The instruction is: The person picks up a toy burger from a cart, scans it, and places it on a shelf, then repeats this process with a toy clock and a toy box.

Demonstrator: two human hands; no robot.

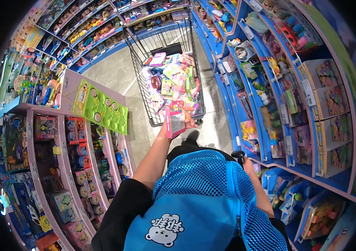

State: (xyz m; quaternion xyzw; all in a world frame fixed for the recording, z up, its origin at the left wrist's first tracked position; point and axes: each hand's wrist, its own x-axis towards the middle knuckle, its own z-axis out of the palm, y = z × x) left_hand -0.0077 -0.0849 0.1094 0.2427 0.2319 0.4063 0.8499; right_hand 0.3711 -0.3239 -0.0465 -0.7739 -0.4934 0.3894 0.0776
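Note:
My left hand [189, 119] is closed around a pink toy box [175, 124] with a clear window, its fingers reaching past the box's right side. It is held up in front of the near end of a black wire shopping cart [136, 75]. A heap of colourful packaged toys [169, 79] fills the cart's bottom. At my right side, by the shelf, my right hand [248, 165] grips a black rounded object [238, 156]; the blue mesh vest hides part of that arm.
Blue shelves [224, 104] of packaged toys line the right side, and pink-edged shelves [62, 146] stand at left. A lime-green moulded tray [106, 106] sits on the left shelf's end. More stocked shelves [90, 31] curve behind the cart. Grey tiles [121, 67] cover the floor.

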